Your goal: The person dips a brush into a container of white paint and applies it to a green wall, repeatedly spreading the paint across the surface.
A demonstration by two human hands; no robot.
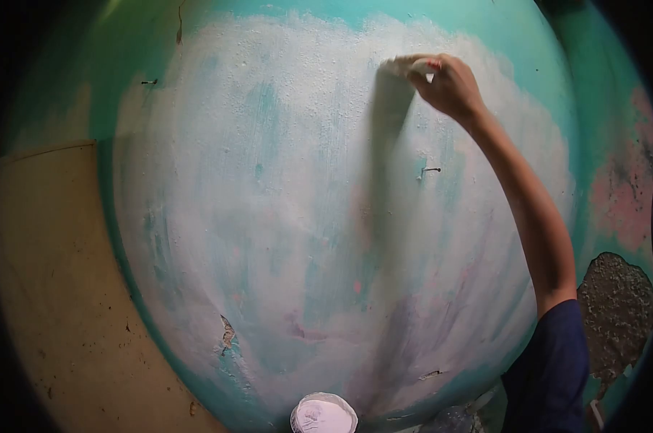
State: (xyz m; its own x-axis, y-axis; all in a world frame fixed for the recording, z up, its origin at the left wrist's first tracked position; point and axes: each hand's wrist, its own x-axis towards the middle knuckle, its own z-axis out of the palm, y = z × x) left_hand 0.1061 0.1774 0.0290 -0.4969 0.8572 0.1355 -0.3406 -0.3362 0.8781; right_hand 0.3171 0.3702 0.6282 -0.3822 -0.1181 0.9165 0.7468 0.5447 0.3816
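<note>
My right hand (pixel 450 85) is raised high against the wall and closed around a paintbrush (pixel 399 66). The bristles touch the white-coated part of the wall (pixel 305 151), pointing left, and most of the handle is hidden in my fingers. White paint lies in streaks over the turquoise wall, thinner toward the bottom. At the bottom edge of the view is a round container of white paint (pixel 325 414), partly cut off by the frame. My left hand is out of view.
One nail (pixel 432 169) sticks out below my hand, another nail (pixel 149 82) at the upper left. A beige panel (pixel 74 274) borders the left side. At right, a patch of bare rough plaster (pixel 616 310) shows on the adjoining wall. Chipped spots (pixel 227 333) mark the lower wall.
</note>
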